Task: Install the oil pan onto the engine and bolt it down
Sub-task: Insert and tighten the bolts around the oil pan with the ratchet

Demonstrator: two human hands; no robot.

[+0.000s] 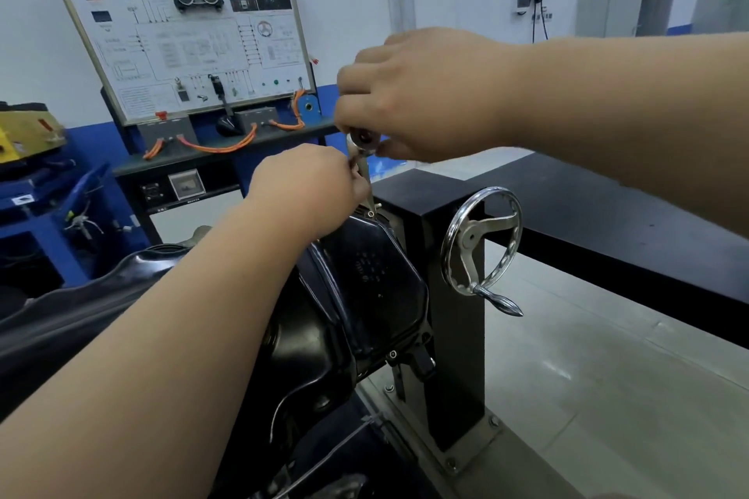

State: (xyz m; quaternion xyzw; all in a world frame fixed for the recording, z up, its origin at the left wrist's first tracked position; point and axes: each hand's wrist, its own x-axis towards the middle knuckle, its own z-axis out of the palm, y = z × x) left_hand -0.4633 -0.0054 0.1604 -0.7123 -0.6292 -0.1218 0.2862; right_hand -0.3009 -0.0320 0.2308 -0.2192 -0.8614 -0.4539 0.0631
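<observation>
A black oil pan (364, 288) sits on the engine in the middle of the head view, with a bolt (392, 354) showing on its near flange. A silver ratchet (362, 142) with a thin extension (367, 184) stands nearly upright over the pan's far corner, its tip at a bolt (370, 213) there. My right hand (429, 93) grips the ratchet head from above. Lower down, my left hand (308, 190) pinches the extension shaft. The ratchet's handle is hidden under my right hand.
A black engine stand post (441, 215) with a chrome handwheel (482, 243) stands right of the pan, and a black beam (608, 223) runs off to the right. A training board (182, 36) on a desk stands behind. Blue racks (48, 223) fill the left.
</observation>
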